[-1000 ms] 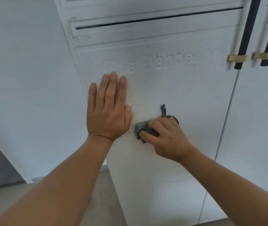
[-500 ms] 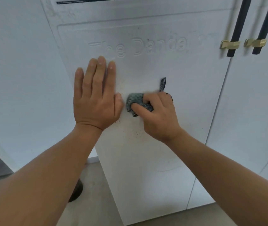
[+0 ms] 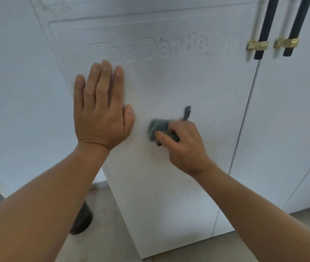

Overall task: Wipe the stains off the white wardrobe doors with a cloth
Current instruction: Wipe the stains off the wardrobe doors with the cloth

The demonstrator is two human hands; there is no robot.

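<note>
Looking down at a white door (image 3: 188, 82) with raised lettering (image 3: 161, 48) across the upper part. Got the left hand (image 3: 101, 110) pressed flat on it toward the left edge, fingers straight and close together, thumb tucked alongside, holding nothing. Gripping a bunched grey cloth (image 3: 158, 127) with the right hand (image 3: 184, 146), fingers curled round it, thumb over the front, pressing it to the door near the middle, just right of the left thumb. Also got a dark strip of the cloth poking up above the knuckles. Seeing small dark specks (image 3: 151, 152) on the door just below the cloth and beside the left wrist. Off to the right, a second door (image 3: 292, 110), plus two black handles (image 3: 265, 27) on brass brackets (image 3: 258, 45) either side of the seam. Down by the door's left edge, a dark round thing (image 3: 82, 220) on the floor (image 3: 109, 233), half hidden by the left forearm, can't tell what.
</note>
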